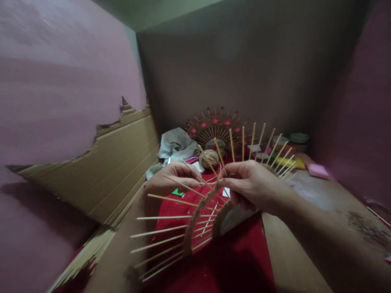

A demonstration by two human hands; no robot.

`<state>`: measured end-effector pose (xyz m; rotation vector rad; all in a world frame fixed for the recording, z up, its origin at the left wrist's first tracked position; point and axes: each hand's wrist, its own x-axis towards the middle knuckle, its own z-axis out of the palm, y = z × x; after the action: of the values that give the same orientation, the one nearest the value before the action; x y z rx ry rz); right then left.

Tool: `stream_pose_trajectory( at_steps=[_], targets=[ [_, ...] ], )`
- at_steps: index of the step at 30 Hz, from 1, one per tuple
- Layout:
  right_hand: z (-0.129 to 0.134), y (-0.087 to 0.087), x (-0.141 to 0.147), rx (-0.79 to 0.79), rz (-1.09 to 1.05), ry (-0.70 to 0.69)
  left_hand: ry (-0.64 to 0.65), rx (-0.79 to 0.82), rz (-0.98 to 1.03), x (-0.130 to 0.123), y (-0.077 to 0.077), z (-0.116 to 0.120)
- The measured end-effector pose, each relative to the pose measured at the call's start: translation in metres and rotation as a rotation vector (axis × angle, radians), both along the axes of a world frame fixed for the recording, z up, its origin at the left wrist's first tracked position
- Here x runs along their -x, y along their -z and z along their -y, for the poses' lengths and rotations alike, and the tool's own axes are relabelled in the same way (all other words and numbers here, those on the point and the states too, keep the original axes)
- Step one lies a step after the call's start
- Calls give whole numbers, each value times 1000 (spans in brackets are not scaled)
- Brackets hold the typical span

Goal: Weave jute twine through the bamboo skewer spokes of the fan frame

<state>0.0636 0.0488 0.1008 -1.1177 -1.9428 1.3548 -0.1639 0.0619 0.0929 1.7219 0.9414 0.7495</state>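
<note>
**Half-round stick frame (190,232) over red cloth (244,260)**

Torn cardboard (125,162) leans at far left, loose sticks (87,254) below it. The left hand (174,177) has its grip nearly closed, thumb and fingers seemingly pinching a thin strand (208,182). Between the hands stands the frame's brown band; a twine ball (209,159) sits behind. The right hand (253,181) pinches the band's upper part. A pink block (318,171) lies rightward on the counter (293,244).

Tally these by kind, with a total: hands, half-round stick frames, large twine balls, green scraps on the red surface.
Hands: 2 (left hand, right hand)
Stick frames: 2 (held frame, flowered frame)
Large twine ball: 1
Green scrap: 1
Total: 6
</note>
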Motion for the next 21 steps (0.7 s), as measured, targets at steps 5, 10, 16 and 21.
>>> stream_pose_trajectory(
  at_steps=[5, 10, 16, 21],
  targets=[
    [7, -9, -5, 0, 16, 37, -91, -108, 208, 20, 0, 0],
    [4, -3, -4, -6, 67, 21, -105, -179, 439, 25, -1, 4],
    [-1, 5, 0, -36, 77, 55, -75, -237, 443, 23, -4, 9],
    [-1, 3, 1, -47, 79, 61, -138, -341, 441, 22, -6, 8]
  ],
)
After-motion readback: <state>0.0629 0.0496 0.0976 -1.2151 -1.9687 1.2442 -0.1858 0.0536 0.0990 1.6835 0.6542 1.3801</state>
